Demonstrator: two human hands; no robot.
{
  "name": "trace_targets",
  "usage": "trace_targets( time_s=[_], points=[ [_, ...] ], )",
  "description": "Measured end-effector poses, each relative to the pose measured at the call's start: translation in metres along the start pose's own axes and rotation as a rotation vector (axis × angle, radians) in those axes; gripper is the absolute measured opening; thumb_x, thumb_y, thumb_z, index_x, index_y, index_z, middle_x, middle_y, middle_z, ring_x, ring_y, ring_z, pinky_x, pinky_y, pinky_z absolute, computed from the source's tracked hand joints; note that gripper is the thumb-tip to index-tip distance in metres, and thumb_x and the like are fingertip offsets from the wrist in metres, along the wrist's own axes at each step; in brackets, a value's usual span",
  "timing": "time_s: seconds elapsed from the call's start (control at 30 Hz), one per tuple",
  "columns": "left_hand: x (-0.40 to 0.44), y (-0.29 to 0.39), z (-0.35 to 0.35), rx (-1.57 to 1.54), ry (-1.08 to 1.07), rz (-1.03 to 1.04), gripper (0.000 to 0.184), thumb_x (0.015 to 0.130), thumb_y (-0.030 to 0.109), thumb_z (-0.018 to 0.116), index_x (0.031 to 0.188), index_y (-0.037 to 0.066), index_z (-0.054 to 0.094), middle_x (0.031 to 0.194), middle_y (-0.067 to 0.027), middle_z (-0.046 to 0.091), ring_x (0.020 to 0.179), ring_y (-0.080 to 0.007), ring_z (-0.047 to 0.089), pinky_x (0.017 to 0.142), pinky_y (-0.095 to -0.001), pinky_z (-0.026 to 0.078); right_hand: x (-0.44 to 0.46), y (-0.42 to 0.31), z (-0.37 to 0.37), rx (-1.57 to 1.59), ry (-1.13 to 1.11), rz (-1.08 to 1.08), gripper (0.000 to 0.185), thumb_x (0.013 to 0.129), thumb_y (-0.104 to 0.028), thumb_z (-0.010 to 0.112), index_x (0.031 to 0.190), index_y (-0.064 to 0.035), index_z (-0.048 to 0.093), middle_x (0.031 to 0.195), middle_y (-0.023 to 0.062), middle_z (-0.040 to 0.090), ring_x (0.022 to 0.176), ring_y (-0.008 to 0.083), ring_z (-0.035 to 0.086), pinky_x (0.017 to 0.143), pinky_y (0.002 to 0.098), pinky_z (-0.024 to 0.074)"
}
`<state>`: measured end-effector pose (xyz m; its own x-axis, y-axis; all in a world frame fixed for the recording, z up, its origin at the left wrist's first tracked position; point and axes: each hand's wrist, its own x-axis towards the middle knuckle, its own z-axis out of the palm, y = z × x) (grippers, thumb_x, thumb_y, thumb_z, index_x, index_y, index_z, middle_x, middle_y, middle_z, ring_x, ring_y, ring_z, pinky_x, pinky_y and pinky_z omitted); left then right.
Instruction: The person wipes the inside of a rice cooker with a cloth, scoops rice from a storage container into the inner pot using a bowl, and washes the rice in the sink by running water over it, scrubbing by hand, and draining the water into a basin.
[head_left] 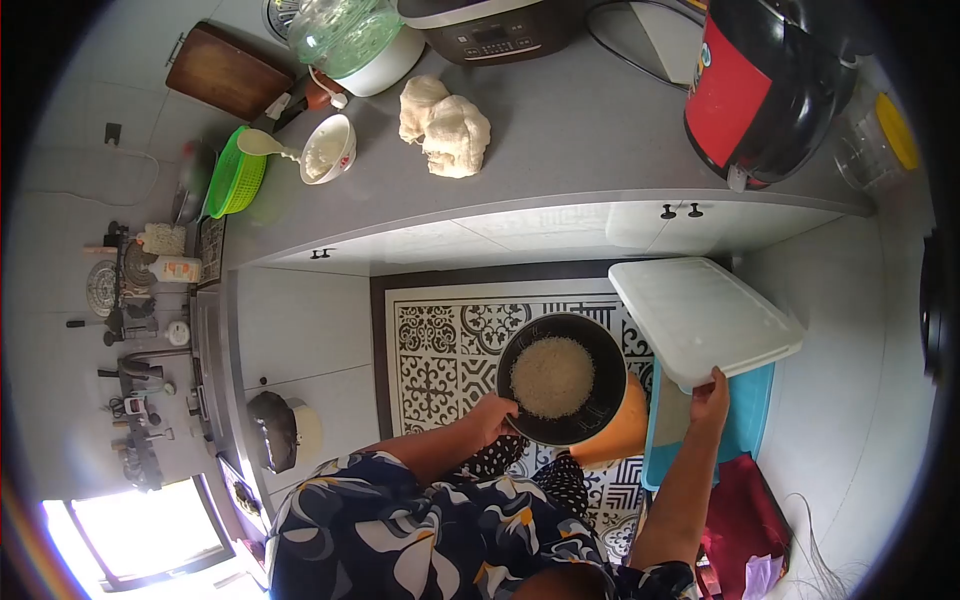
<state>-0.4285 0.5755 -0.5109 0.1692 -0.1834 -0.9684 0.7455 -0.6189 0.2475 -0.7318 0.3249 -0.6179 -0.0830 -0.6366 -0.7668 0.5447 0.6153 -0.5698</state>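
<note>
My left hand [493, 416] grips the rim of a dark inner cooking pot [510, 400], which is held above the patterned floor. White rice grains [552, 377] cover the bottom of the pot. On the right, my right hand [710, 400] has its fingers closed on the near edge of a translucent white lid [705, 315], tilted up over a blue storage bin [755, 400]. Part of the bin's inside shows beneath the lid. An orange surface [622, 425] lies partly behind the pot; I cannot tell what it is.
On the grey counter [590, 130] stand a dark rice cooker [500, 32], a white bowl [328, 150], a green basket [236, 180], a pale cloth [447, 130] and a red and black appliance [745, 100]. A dark red bag [740, 520] sits beside the bin.
</note>
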Motion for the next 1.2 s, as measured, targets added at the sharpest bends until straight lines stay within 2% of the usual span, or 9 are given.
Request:
trace_targets(
  time_s=[0.2,0.23,0.3,0.33,0.5,0.73,0.83,1.03,1.2],
  points=[
    [0.012,-0.016,-0.032,-0.007,-0.281,0.025,0.024,0.074,-0.004,0.056,0.097,-0.006,0.053,0.089,-0.0123,0.061,0.082,-0.0235,0.063,0.072,-0.0377,0.056,-0.078,-0.01,-0.06,0.047,-0.015,-0.099,0.014,0.081,-0.007,0.055,0.095,-0.008,0.057,0.081,-0.0021,0.058,0.067,0.0072,0.054,0.053,0.0211,0.0414],
    [-0.003,-0.006,-0.033,0.577,-0.304,0.303,0.02,0.075,-0.004,0.056,0.095,-0.005,0.053,0.09,-0.0132,0.062,0.086,-0.0218,0.062,0.075,-0.0367,0.054,-0.092,-0.008,-0.073,0.052,0.053,-0.123,0.014,0.081,-0.008,0.055,0.095,-0.0076,0.057,0.079,-0.0031,0.057,0.065,0.0064,0.051,0.052,0.0207,0.0395],
    [-0.026,0.006,-0.027,1.027,-0.493,0.631,0.016,0.078,-0.004,0.054,0.094,-0.005,0.053,0.094,-0.0152,0.062,0.09,-0.0203,0.061,0.079,-0.0366,0.052,-0.114,-0.006,-0.103,0.079,-0.011,-0.164,0.033,0.079,-0.009,0.052,0.111,-0.0026,0.052,0.101,0.0079,0.058,0.092,0.0185,0.057,0.079,0.0333,0.047],
    [-0.015,0.002,-0.035,0.851,-0.523,0.521,0.017,0.078,-0.004,0.053,0.095,-0.005,0.052,0.097,-0.0161,0.061,0.09,-0.0212,0.061,0.079,-0.037,0.051,-0.122,-0.004,-0.12,0.096,0.058,-0.144,0.04,0.077,-0.008,0.051,0.116,0.001,0.049,0.11,0.0132,0.056,0.104,0.0247,0.053,0.094,0.0379,0.0403],
    [-0.024,0.005,-0.012,0.401,-0.443,0.086,0.013,0.085,-0.001,0.045,0.095,-0.007,0.049,0.101,-0.0161,0.055,0.095,-0.0219,0.057,0.087,-0.0355,0.048,-0.129,0.041,-0.21,0.439,0.272,-0.079,0.035,0.071,-0.009,0.055,0.105,-0.0009,0.055,0.096,0.0099,0.061,0.091,0.0248,0.059,0.085,0.0378,0.0467],
    [-0.021,-0.005,-0.012,0.9,-0.5,0.372,0.029,0.074,0.003,0.048,0.102,-0.006,0.051,0.103,-0.0152,0.058,0.092,-0.0281,0.059,0.083,-0.0393,0.05,-0.082,0.133,-0.297,0.298,0.636,0.056,0.013,0.073,-0.013,0.059,0.084,-0.0069,0.059,0.086,0.0065,0.06,0.075,0.0184,0.058,0.066,0.0344,0.0477],
    [-0.031,-0.006,0.001,0.701,-0.376,0.155,0.032,0.074,0.002,0.047,0.105,-0.005,0.05,0.104,-0.015,0.057,0.095,-0.0279,0.058,0.085,-0.0405,0.049,-0.092,0.125,-0.287,0.007,0.814,0.048,0.012,0.074,-0.015,0.059,0.085,-0.0099,0.058,0.088,0.0044,0.059,0.074,0.0163,0.057,0.064,0.0342,0.0474],
    [-0.041,-0.006,0.012,0.688,-0.466,0.268,0.013,0.082,-0.005,0.047,0.094,-0.009,0.05,0.099,-0.0149,0.056,0.092,-0.0203,0.058,0.084,-0.0324,0.051,-0.122,0.12,-0.266,-0.346,0.67,0.064,0.02,0.079,-0.02,0.057,0.094,-0.0066,0.057,0.082,0.0045,0.058,0.075,0.0175,0.058,0.059,0.0317,0.0488],
    [-0.023,-0.005,-0.005,0.344,-0.35,-0.036,0.027,0.078,0.002,0.045,0.103,-0.005,0.053,0.103,-0.0155,0.059,0.097,-0.0269,0.059,0.085,-0.0413,0.049,-0.143,0.16,-0.249,-0.18,0.365,0.344,0.024,0.082,-0.022,0.056,0.097,-0.0044,0.055,0.084,0.0081,0.058,0.074,0.0207,0.059,0.061,0.0348,0.051]
  ],
)
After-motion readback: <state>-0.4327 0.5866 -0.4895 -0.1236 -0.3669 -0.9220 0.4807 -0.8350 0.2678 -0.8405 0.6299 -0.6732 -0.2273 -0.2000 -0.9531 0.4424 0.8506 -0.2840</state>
